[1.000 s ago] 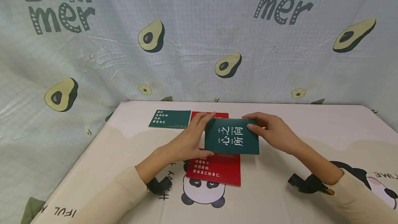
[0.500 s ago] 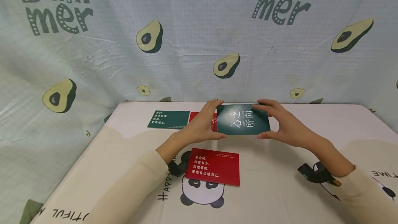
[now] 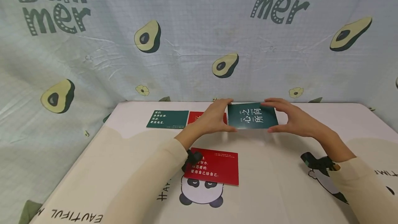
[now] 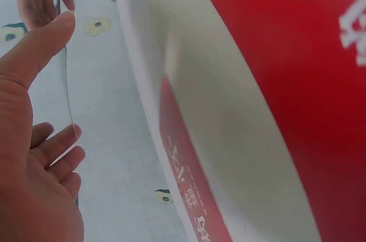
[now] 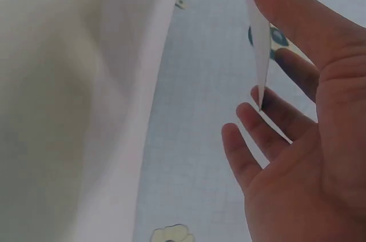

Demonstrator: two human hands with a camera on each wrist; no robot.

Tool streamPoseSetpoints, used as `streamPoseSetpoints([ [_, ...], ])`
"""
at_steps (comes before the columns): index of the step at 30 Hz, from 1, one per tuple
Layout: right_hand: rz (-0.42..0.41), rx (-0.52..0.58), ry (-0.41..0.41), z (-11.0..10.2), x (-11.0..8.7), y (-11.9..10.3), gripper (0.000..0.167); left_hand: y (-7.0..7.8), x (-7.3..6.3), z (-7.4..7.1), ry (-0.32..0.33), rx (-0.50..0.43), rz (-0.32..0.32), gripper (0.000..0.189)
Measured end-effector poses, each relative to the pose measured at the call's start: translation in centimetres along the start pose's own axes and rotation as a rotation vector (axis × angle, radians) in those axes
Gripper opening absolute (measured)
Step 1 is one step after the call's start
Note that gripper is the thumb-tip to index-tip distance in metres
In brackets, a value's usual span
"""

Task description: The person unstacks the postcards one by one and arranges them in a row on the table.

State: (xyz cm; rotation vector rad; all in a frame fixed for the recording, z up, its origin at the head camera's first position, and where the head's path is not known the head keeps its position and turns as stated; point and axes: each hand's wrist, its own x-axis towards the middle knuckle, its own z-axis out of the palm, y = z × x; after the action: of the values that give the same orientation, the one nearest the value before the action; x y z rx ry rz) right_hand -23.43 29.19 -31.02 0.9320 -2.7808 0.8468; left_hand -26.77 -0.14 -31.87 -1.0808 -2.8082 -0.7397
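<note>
Both hands hold a dark green card (image 3: 252, 116) with white Chinese characters above the far part of the table. My left hand (image 3: 214, 117) pinches its left edge between thumb and fingers. At its right end my right hand (image 3: 292, 118) grips the top and bottom corners. From the right wrist the card (image 5: 258, 36) appears nearly edge-on, pale on its underside. Left of it lies a red card (image 3: 193, 116), partly covered by the left hand. Beside that lies another green card (image 3: 168, 119). A second red card (image 3: 217, 168) lies nearer, below the left wrist.
The pale tablecloth (image 3: 267, 189) bears a printed panda and lettering. Behind the far table edge hangs a light curtain (image 3: 186, 37) printed with avocados. A black wrist camera (image 3: 317, 161) hangs under the right wrist.
The held green card has moved right and away from me, off the nearer red card, and tilted flatter. Both hands have travelled with it. The cards on the table stayed put.
</note>
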Motion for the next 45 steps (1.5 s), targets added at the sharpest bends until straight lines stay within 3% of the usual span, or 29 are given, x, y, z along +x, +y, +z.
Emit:
streamPoseSetpoints([
  [6, 0.103, -0.008, -0.086, 0.6, 0.2, 1.2, 0.079, -0.2, 1.0, 1.0, -0.086, 0.054, -0.034, 0.096],
  [10, 0.129, -0.015, -0.117, 1.0, 0.4, 1.6, 0.079, -0.6, 1.3, 1.4, -0.129, 0.071, -0.064, 0.094],
  [18, 0.195, 0.036, -0.148, 1.8, 0.6, 2.7, 0.079, -1.4, 2.4, 2.5, -0.179, 0.021, -0.124, 0.092],
  [25, 0.223, 0.069, -0.169, 2.3, 0.7, 3.7, 0.078, -1.2, 2.6, 3.0, -0.184, 0.025, -0.172, 0.090],
  [32, 0.178, 0.073, -0.168, 3.0, 1.0, 4.3, 0.073, -1.5, 2.3, 2.9, -0.190, -0.003, -0.181, 0.089],
  [45, 0.211, 0.021, -0.180, 3.1, 0.7, 3.7, 0.073, -1.6, 2.3, 2.7, -0.207, 0.009, -0.203, 0.090],
])
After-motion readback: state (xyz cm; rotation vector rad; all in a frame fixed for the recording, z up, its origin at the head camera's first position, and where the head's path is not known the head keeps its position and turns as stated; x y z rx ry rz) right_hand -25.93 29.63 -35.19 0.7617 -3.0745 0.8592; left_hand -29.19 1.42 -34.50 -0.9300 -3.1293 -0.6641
